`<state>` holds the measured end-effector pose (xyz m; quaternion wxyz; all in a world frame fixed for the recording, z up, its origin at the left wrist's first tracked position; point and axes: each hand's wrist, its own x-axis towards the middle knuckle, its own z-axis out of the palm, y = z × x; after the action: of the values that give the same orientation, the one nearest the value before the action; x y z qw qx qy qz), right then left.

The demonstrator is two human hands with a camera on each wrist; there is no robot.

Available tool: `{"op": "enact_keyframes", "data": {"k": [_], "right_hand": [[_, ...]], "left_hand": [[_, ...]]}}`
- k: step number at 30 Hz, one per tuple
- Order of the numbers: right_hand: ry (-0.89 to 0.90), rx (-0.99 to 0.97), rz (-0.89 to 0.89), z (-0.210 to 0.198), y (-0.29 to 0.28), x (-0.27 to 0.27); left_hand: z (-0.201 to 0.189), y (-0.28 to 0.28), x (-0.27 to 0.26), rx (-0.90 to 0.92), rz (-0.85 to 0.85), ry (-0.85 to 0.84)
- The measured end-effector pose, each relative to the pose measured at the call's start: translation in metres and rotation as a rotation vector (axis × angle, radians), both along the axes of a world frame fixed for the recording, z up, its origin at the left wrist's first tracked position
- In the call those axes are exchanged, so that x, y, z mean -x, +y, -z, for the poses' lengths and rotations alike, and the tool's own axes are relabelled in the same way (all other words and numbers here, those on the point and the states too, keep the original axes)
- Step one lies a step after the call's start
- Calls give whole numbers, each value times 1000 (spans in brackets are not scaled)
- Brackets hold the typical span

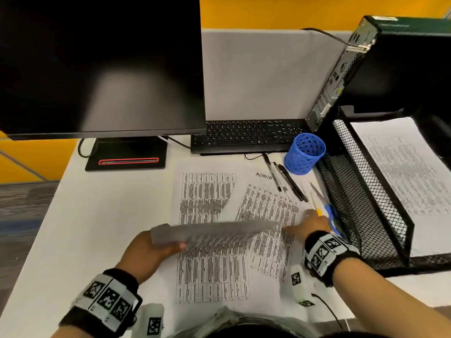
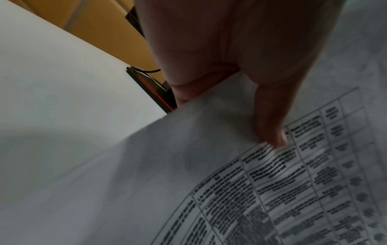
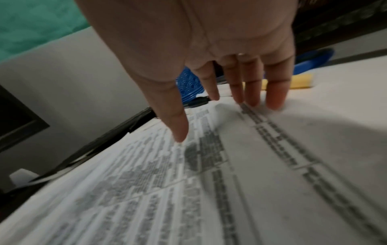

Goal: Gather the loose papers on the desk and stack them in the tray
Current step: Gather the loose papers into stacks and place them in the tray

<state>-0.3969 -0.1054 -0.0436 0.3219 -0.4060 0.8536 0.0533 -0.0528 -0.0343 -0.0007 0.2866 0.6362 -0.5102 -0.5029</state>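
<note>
Printed sheets with tables lie spread on the white desk [image 1: 97, 215]: one [image 1: 207, 191] at centre, another [image 1: 268, 215] marked "ADMIN" to its right. My left hand [image 1: 151, 250] pinches the left edge of a lifted sheet [image 1: 212, 231] between thumb and fingers; the left wrist view shows my thumb on that sheet [image 2: 188, 165]. My right hand [image 1: 310, 225] lies flat, fingers straight, on the right-hand sheet [image 3: 230, 165]. The black mesh tray [image 1: 371, 191] stands at the right and holds a printed stack [image 1: 410, 176].
Pens [image 1: 288, 181] and blue-handled scissors [image 1: 327, 206] lie beside the tray. A blue mesh pen cup [image 1: 305, 153] stands by the keyboard [image 1: 249, 135]. A monitor [image 1: 97, 64] fills the back left; a computer tower [image 1: 390, 64] is at back right.
</note>
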Motion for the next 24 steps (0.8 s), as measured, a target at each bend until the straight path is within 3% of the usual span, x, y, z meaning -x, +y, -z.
{"op": "enact_keyframes", "data": {"k": [4, 9, 11, 14, 17, 24], "right_hand": [[18, -20, 97, 11, 1, 0], [-81, 33, 159, 19, -2, -6], [-6, 2, 133, 16, 0, -7], [113, -66, -69, 15, 5, -6], [169, -125, -287, 20, 14, -8], [92, -41, -569, 16, 30, -28]], "left_hand": [[21, 1, -3, 131, 313, -8], [36, -5, 3, 19, 227, -22], [42, -8, 6, -16, 141, 31], [46, -10, 4, -64, 87, 68], [52, -10, -1, -102, 236, 28], [43, -15, 6, -160, 306, 80]]}}
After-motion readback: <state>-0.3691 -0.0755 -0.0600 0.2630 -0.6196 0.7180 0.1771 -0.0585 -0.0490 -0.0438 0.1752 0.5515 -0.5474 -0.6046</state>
